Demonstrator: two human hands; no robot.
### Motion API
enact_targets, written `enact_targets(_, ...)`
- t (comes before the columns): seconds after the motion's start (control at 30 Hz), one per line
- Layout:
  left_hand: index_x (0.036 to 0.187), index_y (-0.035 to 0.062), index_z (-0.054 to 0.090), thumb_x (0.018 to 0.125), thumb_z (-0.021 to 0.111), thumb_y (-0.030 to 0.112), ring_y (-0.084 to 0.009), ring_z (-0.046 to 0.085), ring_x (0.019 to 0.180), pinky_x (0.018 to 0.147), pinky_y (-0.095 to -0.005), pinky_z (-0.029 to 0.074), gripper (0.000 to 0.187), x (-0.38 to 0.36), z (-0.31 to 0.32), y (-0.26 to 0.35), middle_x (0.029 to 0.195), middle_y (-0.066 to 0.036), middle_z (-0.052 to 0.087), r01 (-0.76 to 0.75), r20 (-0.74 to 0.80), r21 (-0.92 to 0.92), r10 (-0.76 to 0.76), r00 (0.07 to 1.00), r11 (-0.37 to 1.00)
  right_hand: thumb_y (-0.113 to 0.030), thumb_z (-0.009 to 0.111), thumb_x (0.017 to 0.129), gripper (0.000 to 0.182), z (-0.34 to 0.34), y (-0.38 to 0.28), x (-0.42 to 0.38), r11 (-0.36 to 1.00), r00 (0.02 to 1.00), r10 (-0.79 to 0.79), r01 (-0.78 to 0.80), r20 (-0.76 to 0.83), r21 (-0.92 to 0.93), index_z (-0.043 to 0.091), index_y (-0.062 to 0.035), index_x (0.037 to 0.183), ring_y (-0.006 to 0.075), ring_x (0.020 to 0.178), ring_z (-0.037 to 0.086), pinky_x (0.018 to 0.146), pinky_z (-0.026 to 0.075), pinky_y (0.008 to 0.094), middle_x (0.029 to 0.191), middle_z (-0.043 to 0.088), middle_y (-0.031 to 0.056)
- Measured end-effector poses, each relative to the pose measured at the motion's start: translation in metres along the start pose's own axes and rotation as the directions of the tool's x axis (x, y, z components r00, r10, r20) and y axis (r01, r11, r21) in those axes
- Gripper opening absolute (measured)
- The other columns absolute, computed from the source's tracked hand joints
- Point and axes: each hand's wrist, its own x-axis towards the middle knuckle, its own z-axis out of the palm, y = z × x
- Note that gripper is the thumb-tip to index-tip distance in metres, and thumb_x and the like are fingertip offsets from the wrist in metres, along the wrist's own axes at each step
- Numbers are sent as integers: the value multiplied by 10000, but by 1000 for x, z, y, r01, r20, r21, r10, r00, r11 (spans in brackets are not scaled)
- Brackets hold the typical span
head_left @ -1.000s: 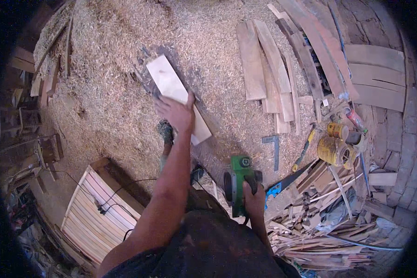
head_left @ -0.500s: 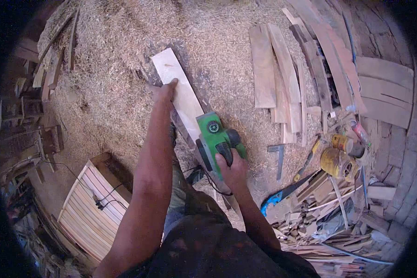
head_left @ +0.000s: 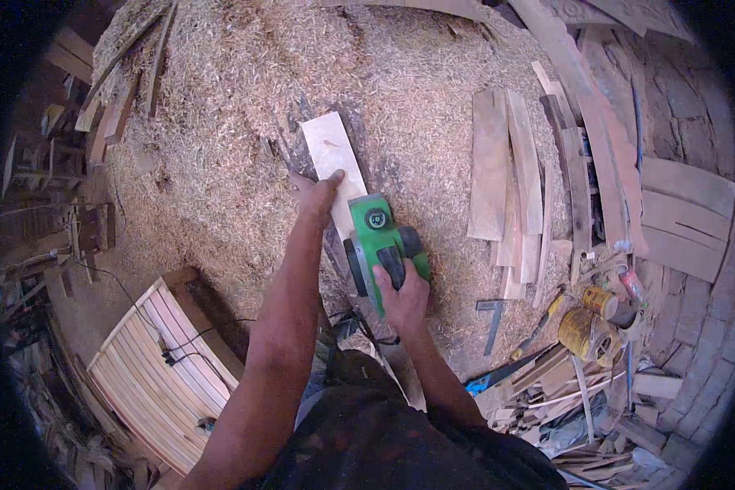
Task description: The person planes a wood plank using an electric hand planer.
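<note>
on one pale board (head_left: 328, 149) (left hand (head_left: 318, 196) flat, fingers together), right hand (head_left: 402, 296) grips one green planer (head_left: 381, 242).

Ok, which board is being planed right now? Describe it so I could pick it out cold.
Start at the big spread of wood shavings covering the floor. Near its middle, a pale board lies on a darker support, with the left hand on its edge and the green planer, gripped by the right hand, riding it. Unlike the brownish planks stacked to the right, it looks freshly cut and almost white.
</note>
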Motion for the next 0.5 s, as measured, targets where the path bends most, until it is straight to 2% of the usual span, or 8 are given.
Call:
enact_targets(0.13,1624,44,53,910,827,192,-379,671,1139,915,-536,612,1063,13,2,-10,1413,-268,544,-2,75,-163,14,997,987,-438,773,962,477,22,0,28,993,992,-94,86,-82,-86,663,18,1047,479,827,725,719,546,526,849,717,262)
enact_targets(0.23,1624,52,5,991,747,261,-366,657,1143,948,-532,596,997,48,3,-42,1395,-253,550,35,127,-332,8,992,943,-462,770,963,506,18,-35,54,997,997,-80,79,15,19,664,24,1059,482,832,725,731,549,534,852,718,268)
enact_targets(0.3,1612,40,174,1054,591,449,-351,645,1183,1011,-519,556,808,48,5,-45,1390,-228,590,36,157,-435,37,987,900,-473,770,961,519,26,-41,70,999,999,-40,41,25,-32,668,24,1070,485,838,726,739,551,539,852,716,274)
enact_targets(0.37,1580,33,351,1089,460,593,-341,638,1211,1059,-502,524,753,48,4,-47,1382,-208,628,89,240,-554,57,969,827,-488,767,959,534,32,-47,85,998,999,-46,48,27,-45,669,25,1070,488,843,726,745,552,545,848,714,279)
enact_targets(0.43,1601,69,344,1098,415,626,-340,613,1258,1094,-498,502,754,49,0,-49,1435,-204,594,174,349,-638,80,934,750,-506,761,958,551,38,-54,100,995,995,-97,97,23,-17,667,27,1060,489,845,725,749,552,550,842,712,282)
enact_targets(0.5,1672,125,196,1107,427,603,-343,576,1320,1124,-505,483,776,42,-6,-42,1523,-209,515,224,410,-669,100,907,709,-524,754,958,571,39,-70,112,993,993,-115,116,34,-36,669,32,1057,488,849,725,757,554,547,852,715,283)
